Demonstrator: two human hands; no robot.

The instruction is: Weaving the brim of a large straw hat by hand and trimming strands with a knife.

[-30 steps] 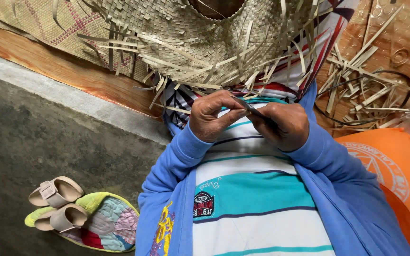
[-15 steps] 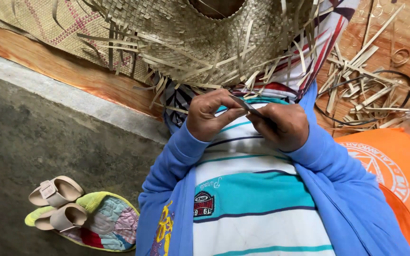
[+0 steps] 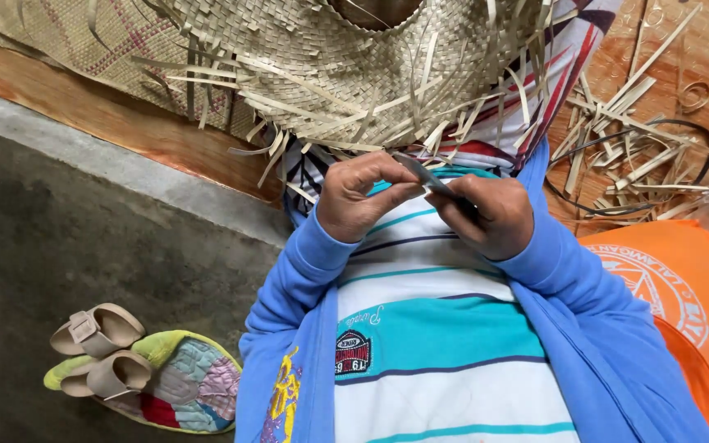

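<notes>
A thin, dark palm strip (image 3: 436,182) is pinched between both hands just below the ragged edge of a woven straw hat (image 3: 354,74) resting on the lap. The left hand (image 3: 363,197) is closed on the strip's near end; the right hand (image 3: 490,215) is clamped on its other end. The hat's crown and most of the brim appear woven; many loose strip ends remain untrimmed or unwoven around the rim. Cut strip offcuts (image 3: 625,156) are scattered on the wooden floor (image 3: 125,131). Sandals (image 3: 96,349) are set on a patchwork mat (image 3: 186,394) below.
</notes>
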